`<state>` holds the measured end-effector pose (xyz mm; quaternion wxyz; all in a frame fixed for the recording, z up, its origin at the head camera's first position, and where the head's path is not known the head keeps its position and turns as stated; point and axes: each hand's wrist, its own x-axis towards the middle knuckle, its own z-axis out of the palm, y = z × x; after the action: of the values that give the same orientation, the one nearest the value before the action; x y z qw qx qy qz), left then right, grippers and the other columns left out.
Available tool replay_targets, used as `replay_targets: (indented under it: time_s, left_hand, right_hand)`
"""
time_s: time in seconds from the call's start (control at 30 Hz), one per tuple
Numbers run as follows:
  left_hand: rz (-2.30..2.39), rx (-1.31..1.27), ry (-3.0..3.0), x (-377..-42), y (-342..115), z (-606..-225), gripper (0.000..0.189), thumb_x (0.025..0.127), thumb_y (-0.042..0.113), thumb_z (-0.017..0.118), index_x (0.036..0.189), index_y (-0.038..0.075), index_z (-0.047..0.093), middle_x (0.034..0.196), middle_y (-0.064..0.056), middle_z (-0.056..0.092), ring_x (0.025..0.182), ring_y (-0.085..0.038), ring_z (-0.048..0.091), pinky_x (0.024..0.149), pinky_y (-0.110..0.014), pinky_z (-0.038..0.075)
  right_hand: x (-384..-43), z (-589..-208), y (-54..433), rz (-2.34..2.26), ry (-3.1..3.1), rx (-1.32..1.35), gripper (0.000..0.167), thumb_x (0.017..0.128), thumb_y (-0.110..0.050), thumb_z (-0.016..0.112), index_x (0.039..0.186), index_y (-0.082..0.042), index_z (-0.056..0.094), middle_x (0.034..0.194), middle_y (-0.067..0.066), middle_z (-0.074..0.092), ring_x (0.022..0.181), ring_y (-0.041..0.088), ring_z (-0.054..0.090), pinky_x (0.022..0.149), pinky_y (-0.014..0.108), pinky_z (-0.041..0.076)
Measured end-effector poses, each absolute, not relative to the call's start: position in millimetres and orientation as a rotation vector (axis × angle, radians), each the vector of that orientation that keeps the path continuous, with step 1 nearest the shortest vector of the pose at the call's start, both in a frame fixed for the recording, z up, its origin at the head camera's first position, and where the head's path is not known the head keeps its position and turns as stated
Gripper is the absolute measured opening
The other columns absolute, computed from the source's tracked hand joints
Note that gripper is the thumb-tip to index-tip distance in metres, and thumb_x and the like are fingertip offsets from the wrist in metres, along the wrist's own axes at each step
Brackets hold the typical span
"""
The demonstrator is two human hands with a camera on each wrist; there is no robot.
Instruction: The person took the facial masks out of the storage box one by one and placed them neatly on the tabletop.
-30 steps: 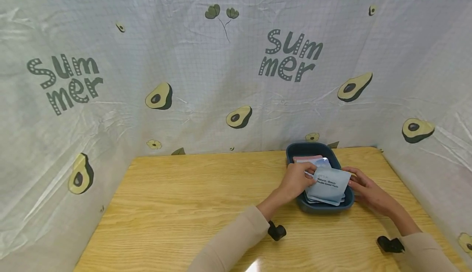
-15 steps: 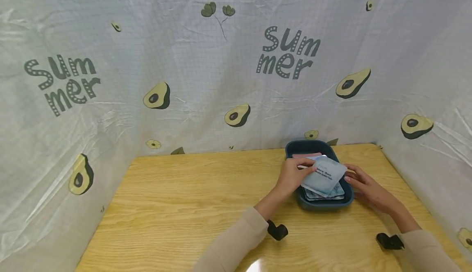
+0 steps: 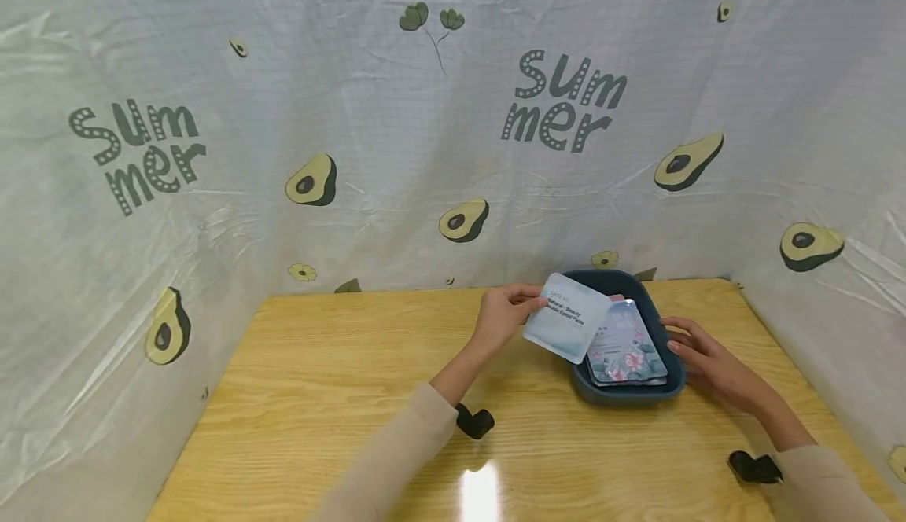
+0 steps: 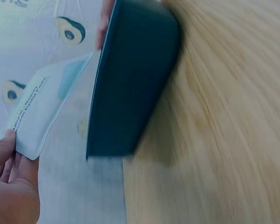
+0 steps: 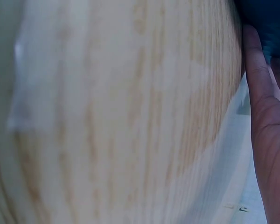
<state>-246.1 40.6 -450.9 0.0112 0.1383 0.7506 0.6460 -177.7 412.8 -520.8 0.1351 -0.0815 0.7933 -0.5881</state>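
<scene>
Wooden tabletop [image 3: 340, 380], avocado-print sheet [image 3: 382, 129].
Pinching pale sachet [image 3: 569, 317] with left hand [image 3: 499, 317]; touching basket [image 3: 626, 398] with right hand [image 3: 718, 369], fingers apart.

Your left hand [image 3: 499, 319] is now farther left with the flat, pale-blue square sachet [image 3: 568, 330], which overlaps the left rim of the rounded dark-blue plastic bin [image 3: 628, 398] instead of its middle; the glossy flower-printed packet [image 3: 628, 349] now shows mostly uncovered.

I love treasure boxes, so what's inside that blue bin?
A flowery packet, with a pink edge behind it. Anything underneath is covered, and the held pale packet hides part too.
</scene>
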Motion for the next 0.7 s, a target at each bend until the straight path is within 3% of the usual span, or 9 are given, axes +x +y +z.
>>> replay_targets:
  time_s: [0.37,0.6,0.7]
  left_hand:
    - [1.998,0.379,2.372,-253.0,-42.6,-451.0,0.021,0.089,0.009,0.079,0.108,0.001,0.079,0.098,-0.011,0.076,0.085,-0.014,0.071,0.069,-0.022,0.058]
    - [1.995,0.340,2.346,-244.3,-91.1,-445.8,0.024,0.090,-0.001,0.074,0.114,-0.005,0.073,0.112,-0.020,0.071,0.099,-0.027,0.073,0.079,-0.023,0.059]
    - [1.970,0.307,2.388,-242.9,-111.9,-452.2,0.026,0.091,0.001,0.074,0.117,-0.005,0.073,0.113,-0.021,0.071,0.101,-0.026,0.073,0.080,-0.022,0.059]
  right_hand:
    - [-176.7,-518.9,413.8,-1.685,2.316,-0.223,0.054,0.111,-0.027,0.045,0.158,-0.016,0.021,0.161,0.034,0.015,0.115,-0.016,0.048,0.096,0.038,0.057]
    - [-176.3,-516.6,413.4,-1.689,2.316,-0.255,0.054,0.111,-0.025,0.044,0.159,-0.015,0.020,0.160,0.036,0.014,0.115,-0.016,0.047,0.093,0.034,0.058]
    - [-177.0,-517.3,412.8,-1.684,2.316,-0.244,0.054,0.111,-0.025,0.044,0.158,-0.016,0.020,0.160,0.035,0.015,0.115,-0.016,0.048,0.094,0.035,0.058]
